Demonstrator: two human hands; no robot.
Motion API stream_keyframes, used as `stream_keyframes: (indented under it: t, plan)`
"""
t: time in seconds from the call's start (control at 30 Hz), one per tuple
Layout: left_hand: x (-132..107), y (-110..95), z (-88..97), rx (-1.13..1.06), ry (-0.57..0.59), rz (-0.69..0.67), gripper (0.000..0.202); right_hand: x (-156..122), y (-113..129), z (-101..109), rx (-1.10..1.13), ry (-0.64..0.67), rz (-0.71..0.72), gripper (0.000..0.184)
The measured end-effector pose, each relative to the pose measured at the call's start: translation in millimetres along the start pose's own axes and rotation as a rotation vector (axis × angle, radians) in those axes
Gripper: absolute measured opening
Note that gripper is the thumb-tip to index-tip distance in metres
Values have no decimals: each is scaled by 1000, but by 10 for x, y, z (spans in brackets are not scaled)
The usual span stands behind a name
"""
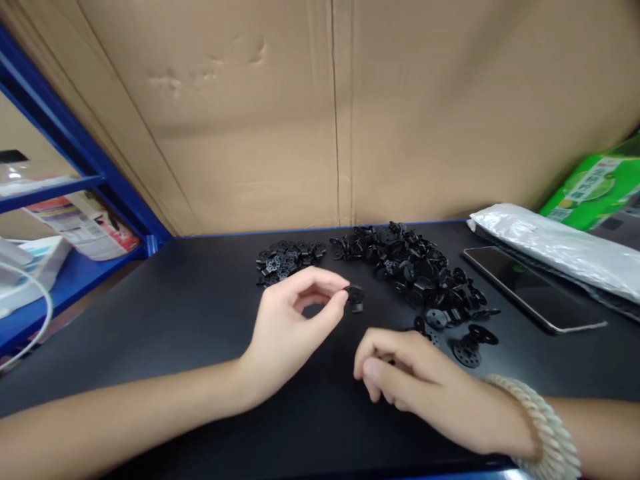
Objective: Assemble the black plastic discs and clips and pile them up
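Between thumb and forefinger, my left hand point(295, 327) pinches a small black perforated plastic disc point(355, 295) with a short tab below it, held over the dark tabletop. My right hand point(405, 370) is just to the right and nearer to me, fingers curled inward; whether anything is inside them is hidden. Beyond the hands lies a large heap of similar black disc parts point(420, 267). A smaller pile of black perforated discs point(285, 257) sits behind my left hand. A few loose black discs point(467, 350) rest beside my right hand.
A smartphone point(525, 287) lies at the right, next to a silvery-white plastic package point(555, 243) and a green packet point(585, 190). Blue shelving point(115, 207) with a container point(90, 223) and a white cable point(47, 313) stands left. Cardboard point(240, 133) walls off the back.
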State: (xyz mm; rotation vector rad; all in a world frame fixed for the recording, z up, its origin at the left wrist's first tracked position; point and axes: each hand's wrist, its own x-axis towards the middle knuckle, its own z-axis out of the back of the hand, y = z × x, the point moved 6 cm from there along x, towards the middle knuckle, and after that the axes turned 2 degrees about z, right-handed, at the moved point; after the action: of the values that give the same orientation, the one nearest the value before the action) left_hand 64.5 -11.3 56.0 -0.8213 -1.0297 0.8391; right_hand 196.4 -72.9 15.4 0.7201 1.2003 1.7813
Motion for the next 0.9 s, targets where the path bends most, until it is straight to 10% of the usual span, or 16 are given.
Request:
stream_keyframes:
  t: [0.2,0.9]
  plan:
    - [-388,10,83,59,31,-45,12,59,-113,-45,244,-4,-101,29]
    - [-374,238,-231,-71,430,257,29,129,-202,-18,421,-25,-143,38]
